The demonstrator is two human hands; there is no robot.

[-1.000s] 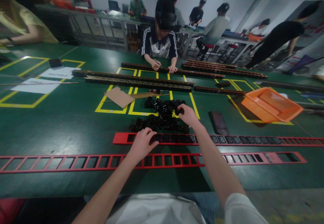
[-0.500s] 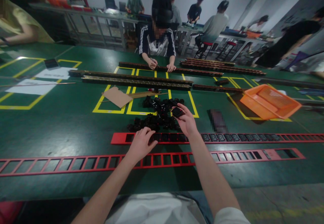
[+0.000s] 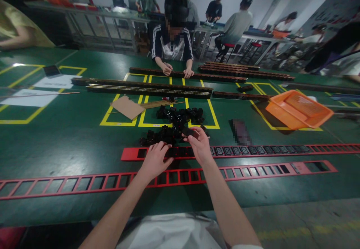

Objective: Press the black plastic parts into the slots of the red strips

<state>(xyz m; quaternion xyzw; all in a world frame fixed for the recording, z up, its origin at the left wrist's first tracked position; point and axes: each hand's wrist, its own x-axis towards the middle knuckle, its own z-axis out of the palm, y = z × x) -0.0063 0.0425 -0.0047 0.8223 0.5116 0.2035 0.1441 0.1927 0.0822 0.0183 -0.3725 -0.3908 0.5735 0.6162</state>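
My right hand (image 3: 200, 146) pinches a small black plastic socket (image 3: 188, 132) between thumb and fingers, just above the long red slotted frame (image 3: 131, 154). My left hand (image 3: 156, 161) lies over that frame near its left end, thumb apart from the fingers; what is under the fingertips is partly hidden. Black sockets (image 3: 236, 150) sit in a row in the frame's slots to the right of my right hand. Behind my hands lies a loose pile of black sockets (image 3: 178, 118). Nearer to me, a second red slotted frame (image 3: 95, 181) runs across the table.
An orange basket (image 3: 299, 110) stands at the right, with a dark pixelated object (image 3: 240, 132) left of it. Cardboard (image 3: 127, 107) and long dark rails (image 3: 149, 90) lie beyond the pile. Across the table, a person (image 3: 172, 44) works on another rail.
My right hand has moved left and down with the black socket, closer to the red frame and my left hand. The left hand stays about where it was. The camera view has shifted slightly.
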